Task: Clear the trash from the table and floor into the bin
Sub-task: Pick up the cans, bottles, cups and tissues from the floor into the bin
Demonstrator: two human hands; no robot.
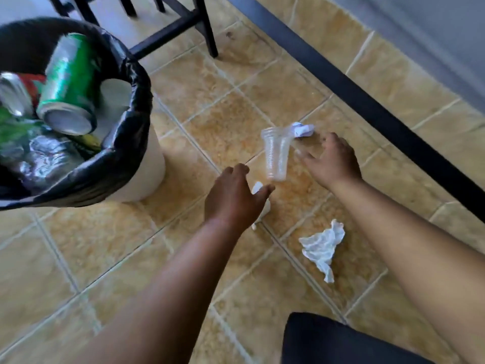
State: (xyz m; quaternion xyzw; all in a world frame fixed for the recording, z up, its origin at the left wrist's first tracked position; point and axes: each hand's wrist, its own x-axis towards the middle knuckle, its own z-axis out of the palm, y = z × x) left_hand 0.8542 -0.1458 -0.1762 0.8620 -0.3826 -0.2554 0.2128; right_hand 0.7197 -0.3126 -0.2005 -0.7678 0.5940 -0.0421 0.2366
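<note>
From the head view, a clear ribbed plastic cup (pixel 276 153) lies on its side on the glossy tan floor tiles (pixel 105 245), its wide rim pointing away and its narrow base toward the person. The right hand (pixel 331 161) hovers just beside it with fingers spread wide, holding nothing. The left hand (pixel 234 197) reaches in with fingers loosely parted over a crumpled white paper wad (pixel 258 189), mostly hidden beneath it; whether it touches the wad cannot be told. A wrinkled white tissue (pixel 323 246) lies flat between the forearms, and another small balled paper (pixel 303 129) sits just beyond the cup's rim. At left, a white bin (pixel 151 164) with a shiny black liner (pixel 123 143) holds a green can (pixel 69 85) and a white cup (pixel 115 98).
</note>
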